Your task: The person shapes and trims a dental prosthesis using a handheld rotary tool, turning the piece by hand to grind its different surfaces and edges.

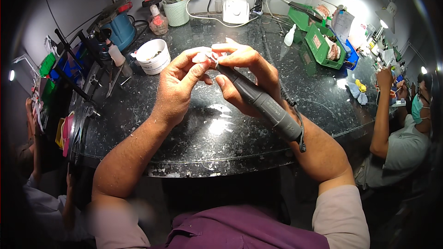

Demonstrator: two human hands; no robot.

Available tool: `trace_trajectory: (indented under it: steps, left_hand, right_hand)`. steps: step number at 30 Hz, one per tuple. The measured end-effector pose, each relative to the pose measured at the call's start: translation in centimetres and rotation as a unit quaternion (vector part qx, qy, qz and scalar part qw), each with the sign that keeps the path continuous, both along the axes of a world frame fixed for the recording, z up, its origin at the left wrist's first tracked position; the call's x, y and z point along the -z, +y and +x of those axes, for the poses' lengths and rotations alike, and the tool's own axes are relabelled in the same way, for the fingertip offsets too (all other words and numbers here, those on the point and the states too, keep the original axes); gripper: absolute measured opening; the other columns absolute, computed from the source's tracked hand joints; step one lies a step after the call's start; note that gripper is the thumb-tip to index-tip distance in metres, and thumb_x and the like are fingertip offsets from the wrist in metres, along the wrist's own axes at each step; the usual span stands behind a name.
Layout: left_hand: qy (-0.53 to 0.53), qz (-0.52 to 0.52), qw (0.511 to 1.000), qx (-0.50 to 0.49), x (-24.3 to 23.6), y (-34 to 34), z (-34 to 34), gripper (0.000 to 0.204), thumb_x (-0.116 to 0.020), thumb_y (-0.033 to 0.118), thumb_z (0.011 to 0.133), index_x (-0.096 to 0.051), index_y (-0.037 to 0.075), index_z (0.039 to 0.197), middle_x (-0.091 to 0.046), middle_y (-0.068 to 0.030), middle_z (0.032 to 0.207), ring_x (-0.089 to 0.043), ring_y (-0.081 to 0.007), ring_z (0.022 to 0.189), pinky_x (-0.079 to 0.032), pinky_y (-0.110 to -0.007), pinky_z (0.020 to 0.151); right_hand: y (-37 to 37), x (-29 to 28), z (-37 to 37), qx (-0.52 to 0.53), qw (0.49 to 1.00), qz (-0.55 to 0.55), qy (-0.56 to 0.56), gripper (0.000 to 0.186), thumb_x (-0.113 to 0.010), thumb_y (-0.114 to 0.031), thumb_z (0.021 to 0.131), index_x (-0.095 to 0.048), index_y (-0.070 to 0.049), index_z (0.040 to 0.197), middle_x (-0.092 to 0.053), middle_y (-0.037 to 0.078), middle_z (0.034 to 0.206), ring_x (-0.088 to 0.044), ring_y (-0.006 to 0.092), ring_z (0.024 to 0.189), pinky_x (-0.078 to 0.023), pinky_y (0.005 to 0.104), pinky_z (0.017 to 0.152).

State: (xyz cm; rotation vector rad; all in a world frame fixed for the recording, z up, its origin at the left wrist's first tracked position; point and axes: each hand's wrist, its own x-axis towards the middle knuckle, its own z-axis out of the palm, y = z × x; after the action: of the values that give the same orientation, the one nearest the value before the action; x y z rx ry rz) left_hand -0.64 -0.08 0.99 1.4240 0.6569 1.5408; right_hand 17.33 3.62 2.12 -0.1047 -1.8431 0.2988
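Note:
My left hand (182, 83) pinches a small pale pink piece (201, 57) between thumb and fingers, near the middle of the view. My right hand (256, 74) is wrapped round a black rotary handpiece (267, 108), whose metal tip meets the pink piece; a coiled black cord runs beside it. The fingertips of both hands are close together around the tip, so the piece is partly hidden. A white tub with small dark bits inside (153, 62) stands just left of my left hand.
The speckled black bench (120, 129) holds a blue machine (121, 30), a pen cup (176, 14), a white control box (235, 11), a squeeze bottle (290, 36) and green trays with dental models (323, 46). Co-workers sit at far left (39, 203) and right (397, 143).

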Motion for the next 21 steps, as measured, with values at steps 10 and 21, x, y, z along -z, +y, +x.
trace_trajectory:
  steps: [10,21]
  left_hand:
    - [0.074,0.0,0.994,-0.083,-0.6,-0.5,0.0,0.033,-0.062,0.006,0.096,-0.062,0.002,0.129,-0.069,-0.0068,0.115,-0.063,-0.0114,0.101,-0.053,-0.025,0.084]
    - [0.097,0.041,0.989,-0.1,-0.6,-0.9,0.1,0.035,-0.062,0.003,0.095,-0.061,0.002,0.131,-0.067,-0.0086,0.119,-0.063,-0.0123,0.105,-0.051,-0.028,0.095]
  right_hand:
    - [-0.3,-0.7,0.0,0.047,0.997,0.056,-0.004,0.035,-0.076,-0.002,0.072,-0.061,-0.008,0.102,-0.07,0.013,0.107,-0.069,0.0257,0.102,-0.042,0.0552,0.107]
    - [-0.1,-0.2,-0.2,0.027,0.998,0.049,-0.028,0.041,-0.078,0.0,0.07,-0.062,-0.009,0.107,-0.07,0.007,0.109,-0.068,0.024,0.105,-0.045,0.0509,0.106]
